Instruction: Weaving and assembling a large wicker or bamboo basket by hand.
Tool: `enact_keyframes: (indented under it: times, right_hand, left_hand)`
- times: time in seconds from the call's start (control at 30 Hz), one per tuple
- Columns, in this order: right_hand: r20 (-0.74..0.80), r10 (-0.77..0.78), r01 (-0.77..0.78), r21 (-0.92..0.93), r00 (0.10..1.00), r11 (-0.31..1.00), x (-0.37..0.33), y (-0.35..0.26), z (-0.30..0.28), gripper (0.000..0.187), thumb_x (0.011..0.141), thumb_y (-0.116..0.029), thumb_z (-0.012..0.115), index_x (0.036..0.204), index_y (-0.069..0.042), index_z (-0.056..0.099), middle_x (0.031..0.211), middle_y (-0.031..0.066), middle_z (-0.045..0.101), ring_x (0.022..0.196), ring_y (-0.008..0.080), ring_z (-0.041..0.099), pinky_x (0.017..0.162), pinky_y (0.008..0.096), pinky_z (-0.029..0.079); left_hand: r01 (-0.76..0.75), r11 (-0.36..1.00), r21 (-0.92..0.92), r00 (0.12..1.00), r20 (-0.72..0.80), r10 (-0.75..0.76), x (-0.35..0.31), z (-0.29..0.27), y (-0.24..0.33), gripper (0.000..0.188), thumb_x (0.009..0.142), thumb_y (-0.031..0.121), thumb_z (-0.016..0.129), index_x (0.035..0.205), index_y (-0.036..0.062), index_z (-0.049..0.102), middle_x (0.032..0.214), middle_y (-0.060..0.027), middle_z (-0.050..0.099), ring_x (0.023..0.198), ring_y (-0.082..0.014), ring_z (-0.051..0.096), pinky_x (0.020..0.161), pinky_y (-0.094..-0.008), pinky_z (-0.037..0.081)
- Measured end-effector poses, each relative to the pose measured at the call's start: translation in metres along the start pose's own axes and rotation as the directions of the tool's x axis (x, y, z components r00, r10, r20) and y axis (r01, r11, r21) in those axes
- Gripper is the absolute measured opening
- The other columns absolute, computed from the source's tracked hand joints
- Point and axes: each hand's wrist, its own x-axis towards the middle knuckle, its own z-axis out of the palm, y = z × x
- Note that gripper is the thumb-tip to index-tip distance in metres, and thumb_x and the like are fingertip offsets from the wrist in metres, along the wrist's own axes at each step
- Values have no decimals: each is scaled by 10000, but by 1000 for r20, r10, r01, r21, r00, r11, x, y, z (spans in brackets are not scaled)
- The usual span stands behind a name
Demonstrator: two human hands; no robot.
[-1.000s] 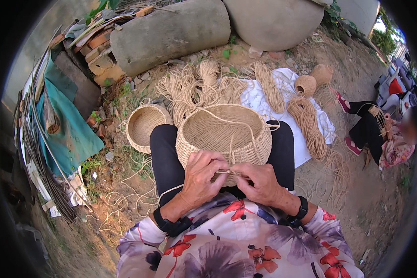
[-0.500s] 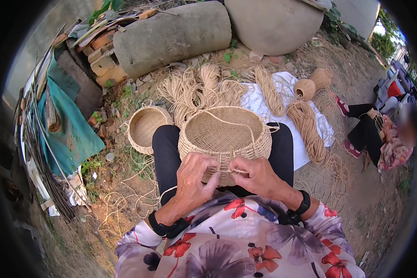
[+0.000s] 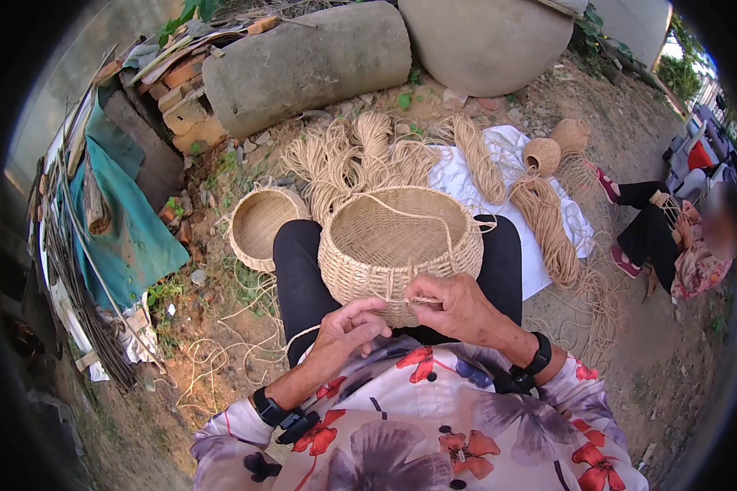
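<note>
A round woven basket (image 3: pixel 356 260) of pale cord rests between my knees, its mouth facing up. My right hand (image 3: pixel 458 307) is closed in a pinch on a cord (image 3: pixel 407 301) at the basket's near side. My left hand (image 3: pixel 348 331) is just left of it, lower down, with thumb and forefinger apart and no cord visible between them; its other fingers are partly curled. One loose strand (image 3: pixel 409 216) loops across the basket's mouth from the rim.
A smaller shallow basket (image 3: pixel 264 225) stands left of my knee. Bundles of cord (image 3: pixel 323 164) lie beyond, some on a white cloth (image 3: pixel 536 282). Two small round woven pots (image 3: pixel 542 155) sit at the right. Loose cord trails on the ground. Another person (image 3: pixel 688 245) sits far right.
My left hand has drawn down and to the left, away from the cord, and its fingers have parted. My right hand keeps its pinch in nearly the same place.
</note>
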Motion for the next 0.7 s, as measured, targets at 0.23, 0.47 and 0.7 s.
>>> enact_keyframes:
  times: [0.23,0.47,0.7]
  right_hand:
    - [7,-21,21,3,1000,1000,1,-3,0,136,804,-101,643,936,-72,630,597,75,569,513,171,572,500,305,430]
    - [-29,-144,141,-90,989,986,1,3,-2,179,771,-80,655,949,-65,640,698,83,586,568,208,589,527,322,456]
    - [-114,-280,258,-175,953,950,3,-1,1,210,752,-51,678,955,-51,625,900,111,541,766,291,609,644,375,494]
  left_hand:
    - [83,996,12,988,126,-84,16,18,-2,325,948,184,619,1217,18,543,924,-91,657,663,-79,539,602,-226,470]
    - [-499,544,675,849,255,463,-1,18,24,131,917,128,609,928,-3,613,784,-108,597,669,-261,588,618,-349,468]
    - [-482,293,825,770,240,591,24,13,72,146,875,119,642,872,-20,596,741,-137,578,689,-303,593,626,-374,465]
